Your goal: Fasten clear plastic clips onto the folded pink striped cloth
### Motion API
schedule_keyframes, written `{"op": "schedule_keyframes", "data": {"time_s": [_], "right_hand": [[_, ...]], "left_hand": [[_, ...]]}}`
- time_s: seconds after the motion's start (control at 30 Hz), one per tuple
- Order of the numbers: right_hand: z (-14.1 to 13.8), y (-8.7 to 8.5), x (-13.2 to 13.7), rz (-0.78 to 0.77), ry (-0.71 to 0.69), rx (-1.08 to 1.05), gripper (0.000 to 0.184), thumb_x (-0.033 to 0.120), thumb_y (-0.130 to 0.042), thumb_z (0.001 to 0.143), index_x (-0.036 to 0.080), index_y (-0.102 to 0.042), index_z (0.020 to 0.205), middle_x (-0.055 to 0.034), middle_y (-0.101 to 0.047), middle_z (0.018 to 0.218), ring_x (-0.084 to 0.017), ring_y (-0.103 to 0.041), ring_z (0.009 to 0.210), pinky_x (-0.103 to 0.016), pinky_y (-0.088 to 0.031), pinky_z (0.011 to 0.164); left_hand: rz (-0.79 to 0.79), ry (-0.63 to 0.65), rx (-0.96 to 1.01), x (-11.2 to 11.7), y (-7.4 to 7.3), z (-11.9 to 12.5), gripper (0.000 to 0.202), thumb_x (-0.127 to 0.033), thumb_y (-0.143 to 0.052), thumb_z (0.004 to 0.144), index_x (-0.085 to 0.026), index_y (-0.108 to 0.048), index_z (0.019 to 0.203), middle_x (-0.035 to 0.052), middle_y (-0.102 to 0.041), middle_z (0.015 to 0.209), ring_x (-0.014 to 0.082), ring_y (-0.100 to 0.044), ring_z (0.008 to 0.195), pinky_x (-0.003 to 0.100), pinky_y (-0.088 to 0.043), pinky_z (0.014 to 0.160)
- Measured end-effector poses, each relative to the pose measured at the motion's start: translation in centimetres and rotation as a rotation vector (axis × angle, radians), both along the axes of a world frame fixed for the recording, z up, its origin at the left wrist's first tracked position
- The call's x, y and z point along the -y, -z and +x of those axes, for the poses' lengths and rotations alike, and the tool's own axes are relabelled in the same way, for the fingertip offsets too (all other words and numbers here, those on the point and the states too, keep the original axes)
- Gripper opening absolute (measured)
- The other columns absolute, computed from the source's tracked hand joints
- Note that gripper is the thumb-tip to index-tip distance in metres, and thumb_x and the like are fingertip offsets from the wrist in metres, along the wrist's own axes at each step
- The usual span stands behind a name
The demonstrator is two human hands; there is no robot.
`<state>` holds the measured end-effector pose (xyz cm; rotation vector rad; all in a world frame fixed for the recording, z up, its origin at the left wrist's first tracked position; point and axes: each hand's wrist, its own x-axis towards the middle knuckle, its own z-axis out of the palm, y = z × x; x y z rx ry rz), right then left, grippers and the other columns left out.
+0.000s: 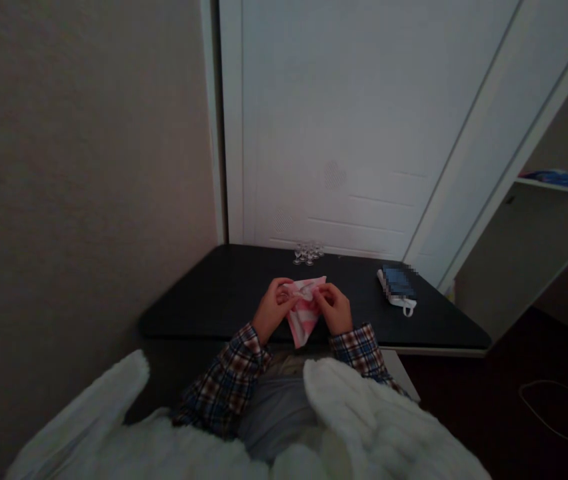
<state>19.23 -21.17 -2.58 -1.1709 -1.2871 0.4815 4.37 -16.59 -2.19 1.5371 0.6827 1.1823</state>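
Observation:
A pink and white striped cloth (303, 323) hangs between my two hands at the near edge of the dark table. My left hand (273, 308) pinches its upper left side. At its upper right side, my right hand (335, 308) grips the fabric between thumb and fingers. Something clear and shiny (308, 291) shows on the cloth between my fingertips; its kind is too small to make out. Beyond the hands, several small clear round pieces (309, 252) lie in a cluster at the back of the table.
The black tabletop (199, 300) meets a white panel (334, 120) behind and a wall (89, 133) on the left. At the right lies a phone (398, 281) on a white item with a loop. A pale cable (549, 427) lies on the floor.

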Motion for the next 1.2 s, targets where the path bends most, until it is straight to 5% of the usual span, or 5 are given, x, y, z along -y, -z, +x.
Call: {"op": "schedule_keyframes", "data": {"time_s": [0.3, 0.57, 0.7, 1.0, 1.2], "right_hand": [[0.12, -0.02, -0.06, 0.002, -0.008, -0.122, 0.025, 0.045, -0.055, 0.074, 0.019, -0.054, 0.076, 0.0020, -0.059, 0.053, -0.012, -0.053, 0.046, -0.022, -0.042, 0.044], [0.08, -0.19, 0.11, 0.019, -0.027, -0.138, 0.025, 0.043, -0.057, 0.073, 0.018, -0.057, 0.078, 0.0025, -0.058, 0.053, -0.012, -0.053, 0.046, -0.022, -0.042, 0.045], [0.16, -0.03, 0.00, 0.019, -0.041, -0.132, 0.024, 0.042, -0.057, 0.074, 0.019, -0.056, 0.076, 0.0025, -0.058, 0.053, -0.012, -0.053, 0.046, -0.022, -0.042, 0.045], [0.17, 0.09, -0.08, 0.006, -0.024, -0.122, 0.022, 0.041, -0.056, 0.074, 0.020, -0.054, 0.076, 0.0034, -0.058, 0.054, -0.011, -0.052, 0.045, -0.022, -0.042, 0.044], [0.19, 0.04, -0.03, -0.003, -0.030, -0.155, 0.024, 0.043, -0.056, 0.074, 0.019, -0.053, 0.076, 0.0034, -0.058, 0.051, -0.011, -0.052, 0.043, -0.022, -0.042, 0.043]], "left_hand": [[0.062, 0.002, -0.036, -0.04, 0.09, -0.16, 0.032, -0.036, -0.059, 0.072, -0.017, -0.051, 0.097, 0.0056, -0.059, 0.097, 0.0092, -0.057, 0.055, 0.019, -0.040, 0.044], [-0.030, 0.048, -0.088, 0.21, 0.15, -0.12, 0.033, -0.046, -0.046, 0.080, -0.017, -0.051, 0.093, -0.0026, -0.056, 0.054, 0.0105, -0.051, 0.040, 0.018, -0.034, 0.035], [-0.016, 0.060, -0.078, 0.19, 0.13, -0.04, 0.032, -0.047, -0.044, 0.081, -0.017, -0.053, 0.088, -0.0043, -0.050, 0.053, 0.0085, -0.048, 0.040, 0.017, -0.034, 0.037], [0.049, 0.062, -0.046, 0.20, 0.06, -0.02, 0.040, -0.039, -0.058, 0.073, -0.020, -0.048, 0.106, -0.0034, -0.051, 0.066, 0.0076, -0.047, 0.045, 0.017, -0.036, 0.038], [0.061, 0.033, -0.084, 0.17, -0.18, -0.22, 0.032, -0.039, -0.056, 0.074, -0.017, -0.056, 0.097, -0.0062, -0.043, 0.052, 0.0069, -0.040, 0.039, 0.017, -0.030, 0.037]]}}
